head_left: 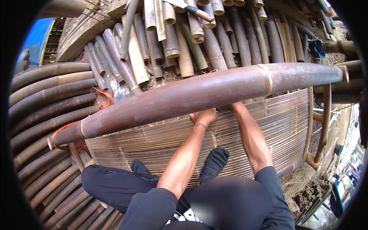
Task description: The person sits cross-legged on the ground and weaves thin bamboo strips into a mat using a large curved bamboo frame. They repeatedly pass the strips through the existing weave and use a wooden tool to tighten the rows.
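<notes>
A thick brown bamboo pole [172, 96] runs across the view from lower left to upper right, above a slatted bamboo seat [157, 140]. Both my arms reach forward over the slats. My left hand [205, 116] is low beside the pole's near side, a thin band round its wrist. Its fingers are mostly hidden at the pole's lower edge. My right hand [236, 105] goes in under the pole, so little more than its back shows. Something dark lies between the two hands, too hidden to name. What either hand grips is out of sight.
Many cut bamboo lengths [214, 50] lie beyond the pole, with a wooden-handled blade [199, 13] on top. Long bamboo poles [50, 99] are stacked at the left. Orange strapping [103, 99] hangs near the pole's left end. My dark-socked foot [214, 163] rests on the slats.
</notes>
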A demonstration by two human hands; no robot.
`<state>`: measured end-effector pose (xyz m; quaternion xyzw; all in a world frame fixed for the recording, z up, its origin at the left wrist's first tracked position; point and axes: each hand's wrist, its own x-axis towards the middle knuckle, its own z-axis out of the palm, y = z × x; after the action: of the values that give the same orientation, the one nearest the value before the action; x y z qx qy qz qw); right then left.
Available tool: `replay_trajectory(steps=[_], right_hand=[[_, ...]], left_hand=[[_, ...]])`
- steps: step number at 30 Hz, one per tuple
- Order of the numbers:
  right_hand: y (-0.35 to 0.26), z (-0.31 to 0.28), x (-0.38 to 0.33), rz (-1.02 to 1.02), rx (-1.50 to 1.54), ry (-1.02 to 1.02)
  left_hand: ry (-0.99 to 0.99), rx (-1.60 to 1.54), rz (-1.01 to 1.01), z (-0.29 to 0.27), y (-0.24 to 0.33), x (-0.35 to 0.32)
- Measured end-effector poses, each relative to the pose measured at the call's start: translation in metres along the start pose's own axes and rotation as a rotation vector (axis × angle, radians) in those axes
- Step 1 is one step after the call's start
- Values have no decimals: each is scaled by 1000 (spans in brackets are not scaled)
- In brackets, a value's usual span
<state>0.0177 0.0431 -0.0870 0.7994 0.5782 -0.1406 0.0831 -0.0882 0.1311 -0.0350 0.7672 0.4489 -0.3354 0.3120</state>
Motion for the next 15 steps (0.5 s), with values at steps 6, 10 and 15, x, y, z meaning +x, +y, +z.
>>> replay_trajectory(steps=[6,10,15], right_hand=[[23,-20,-12,-23,87,-158],[39,-60,-52,445,751,96],[29,-93,-124,1074,1682,1414]], left_hand=[[235,-35,34,18,-10,5],[301,-551,310,17,-39,-10],[93,-780,522,1,-58,-18]])
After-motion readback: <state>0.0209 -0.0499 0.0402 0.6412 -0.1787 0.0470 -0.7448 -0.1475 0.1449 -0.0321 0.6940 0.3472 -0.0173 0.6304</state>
